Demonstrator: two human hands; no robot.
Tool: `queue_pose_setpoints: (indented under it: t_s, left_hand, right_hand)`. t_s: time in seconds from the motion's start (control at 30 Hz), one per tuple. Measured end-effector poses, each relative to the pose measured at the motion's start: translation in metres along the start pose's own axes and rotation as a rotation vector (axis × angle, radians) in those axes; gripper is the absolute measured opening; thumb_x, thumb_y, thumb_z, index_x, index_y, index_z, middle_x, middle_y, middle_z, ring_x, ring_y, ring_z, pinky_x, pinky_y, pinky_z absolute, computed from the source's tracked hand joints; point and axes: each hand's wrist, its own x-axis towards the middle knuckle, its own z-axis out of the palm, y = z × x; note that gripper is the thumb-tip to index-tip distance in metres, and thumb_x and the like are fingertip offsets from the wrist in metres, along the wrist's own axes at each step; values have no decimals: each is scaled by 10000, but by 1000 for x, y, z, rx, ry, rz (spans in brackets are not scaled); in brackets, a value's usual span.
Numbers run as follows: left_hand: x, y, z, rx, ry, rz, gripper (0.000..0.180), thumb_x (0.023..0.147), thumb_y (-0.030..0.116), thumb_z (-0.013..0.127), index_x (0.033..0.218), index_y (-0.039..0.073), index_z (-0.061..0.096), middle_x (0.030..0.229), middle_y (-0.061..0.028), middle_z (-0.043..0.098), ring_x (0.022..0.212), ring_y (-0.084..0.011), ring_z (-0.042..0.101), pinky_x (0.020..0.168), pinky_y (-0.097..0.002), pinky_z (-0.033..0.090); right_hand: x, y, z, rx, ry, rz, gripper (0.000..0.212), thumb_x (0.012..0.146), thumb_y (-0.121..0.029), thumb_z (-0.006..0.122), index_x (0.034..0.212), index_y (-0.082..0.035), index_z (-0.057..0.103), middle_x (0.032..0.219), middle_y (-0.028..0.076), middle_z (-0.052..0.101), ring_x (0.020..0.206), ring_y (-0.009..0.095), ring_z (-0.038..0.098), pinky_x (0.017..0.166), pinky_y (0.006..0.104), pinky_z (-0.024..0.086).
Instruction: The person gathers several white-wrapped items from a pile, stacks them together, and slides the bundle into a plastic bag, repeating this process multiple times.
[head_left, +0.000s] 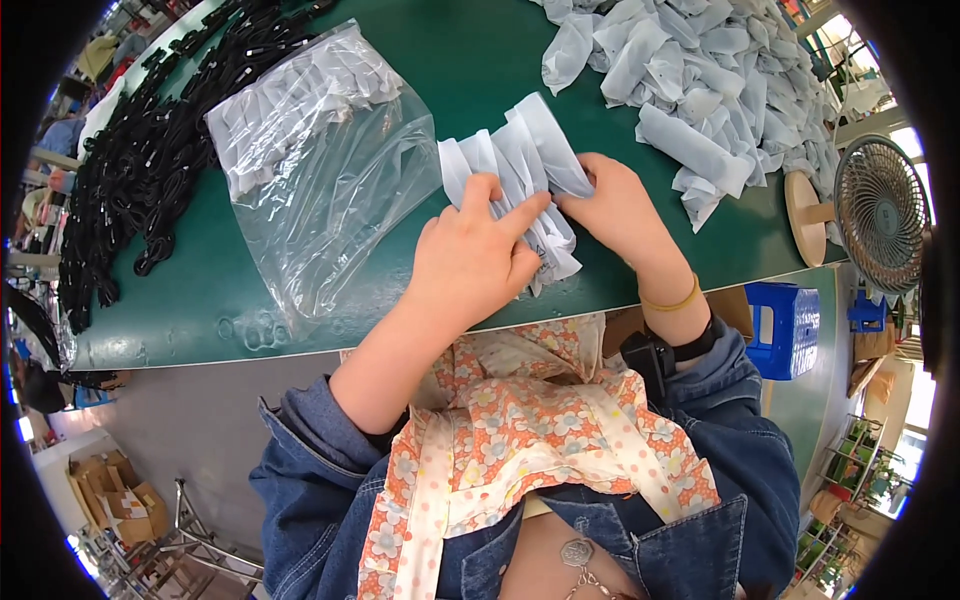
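Observation:
A short row of white, translucent plastic packets (pixel 497 160) lies side by side on the green table in front of me. My left hand (pixel 470 250) rests over the near part of the row, with its fingers spread and touching the packets. At the row's right end, my right hand (pixel 620 208) has its fingers closed on the edge of one white packet (pixel 548 147); its fingertips are partly hidden. Left of the row, a clear plastic bag (pixel 335 215) lies flat, its far part filled with similar packets (pixel 300 100) in rows.
Bundled black cables (pixel 150 165) cover the table's left side. A large heap of white packets (pixel 700 80) fills the far right. A small fan (pixel 883 215) stands at the right edge of the green table (pixel 480 60). Below it is a blue plastic stool (pixel 785 330).

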Motion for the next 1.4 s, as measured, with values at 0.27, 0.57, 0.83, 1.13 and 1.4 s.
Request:
queue_pose_setpoints:
  t_s: [0.27, 0.57, 0.83, 1.13, 1.4]
  left_hand:
    - [-18, 0, -9, -297, 220, -198, 329, 788, 138, 604, 1113, 99, 636, 1055, -132, 531, 698, -334, 610, 720, -399, 527]
    - [-37, -9, -37, -618, -215, -348, 356, 787, 93, 634, 1129, 47, 547, 893, -123, 628, 882, -299, 628, 799, -399, 498]
    - [10, -17, -30, -10, -99, 302, 725, 579, 197, 779, 1234, 58, 501, 1196, -148, 526, 1118, -361, 506, 948, -459, 422]
    - [16, -29, -10, -212, -153, 264, 875, 518, 270, 812, 1290, 47, 467, 1183, -189, 502, 1164, -363, 477, 1027, -470, 380]
    - [-52, -53, -90, 350, 191, -23, 704, 606, 300, 815, 1243, 149, 556, 1259, -95, 472, 1180, -339, 456, 1025, -604, 291]
  right_hand:
    - [-15, -8, -2, 48, -93, -69, 536, 800, -262, 667, 1220, 44, 531, 1033, 209, 565, 961, 329, 573, 807, 370, 462]
    - [-38, -41, 5, -402, -108, -317, 850, 677, -373, 733, 1343, 49, 416, 1212, 235, 473, 1080, 369, 509, 852, 444, 437]
    - [-27, -13, -11, -214, -225, -733, 889, 574, -318, 775, 1333, 5, 445, 1253, 228, 456, 1139, 379, 469, 912, 468, 397]
    - [-19, -5, -6, -161, -196, -723, 759, 567, -179, 758, 1281, -59, 529, 1267, 200, 474, 1111, 373, 494, 975, 448, 395]
    - [-15, 4, -15, 35, -206, -549, 767, 548, -145, 755, 1286, -94, 552, 1242, 193, 494, 1092, 358, 506, 934, 430, 426]
